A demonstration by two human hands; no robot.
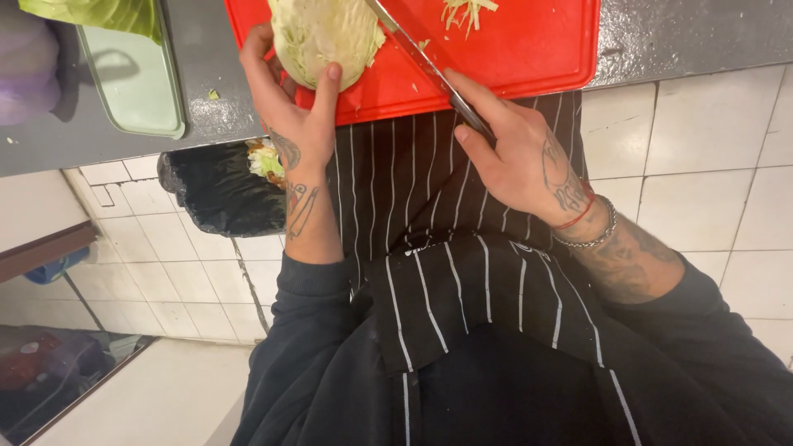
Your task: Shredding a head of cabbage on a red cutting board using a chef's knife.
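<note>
Step in hand looks like shredding: the left hand (285, 107) is curled over the near side of a cabbage (322, 33) half, thumb and fingers pressed on it, holding it on the red board (529, 49) at the board's near-left part. The right hand (516, 157) is closed round the handle of a knife (413, 45), index finger laid along the spine; the blade runs diagonally up-left, touching or just beside the cabbage's right face — can't tell which. A few shreds (469, 10) lie at the board's far edge, centre-right. The board sits at the counter's (686, 37) near edge, w/ a pale green tray (136, 91) on the counter to its left. Below the counter edge hangs a black bag (219, 190) w/ scraps in its mouth. The person wears a striped apron (446, 272). Judging by this, the cut is in progress; a next stroke would call for fingertips tucked back from the blade and a firm grip on the half so it doesn't roll.
</note>
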